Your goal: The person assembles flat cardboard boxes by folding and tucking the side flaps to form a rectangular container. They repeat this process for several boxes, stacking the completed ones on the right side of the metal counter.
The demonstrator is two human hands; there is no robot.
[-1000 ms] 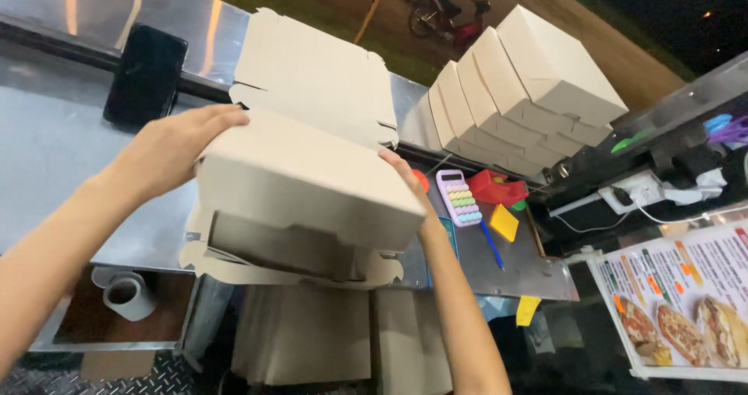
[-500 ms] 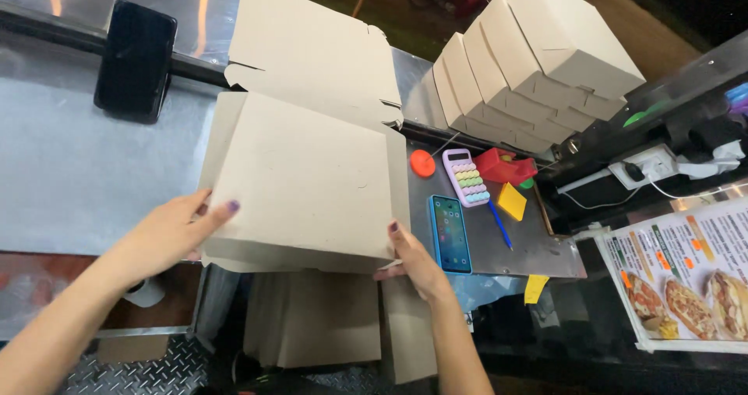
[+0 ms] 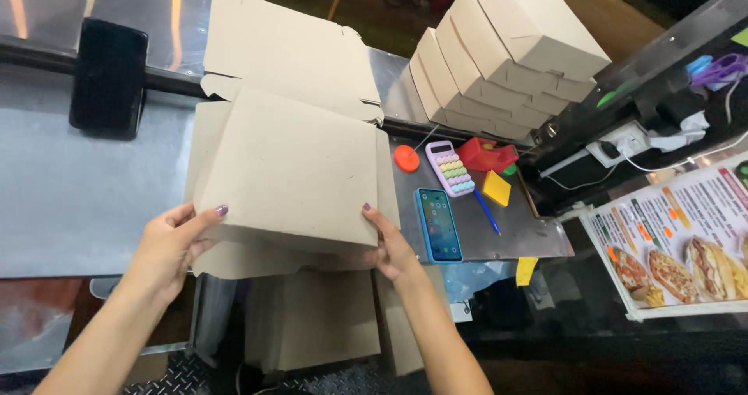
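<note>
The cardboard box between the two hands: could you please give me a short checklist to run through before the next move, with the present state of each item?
1. Left hand on the cardboard box: ok, its grip is on the near left edge.
2. Right hand on the box: ok, thumb on top at the near right corner.
3. Box top flat and closed: ok from above; the underside is hidden, cannot tell.
4. Smartphone apart from the box: ok, but it lies close beside the right hand.
5. Room behind the box: not ok, a flat unfolded carton lies right against it.
6. Stack of finished boxes steady: cannot tell, it leans.
</note>
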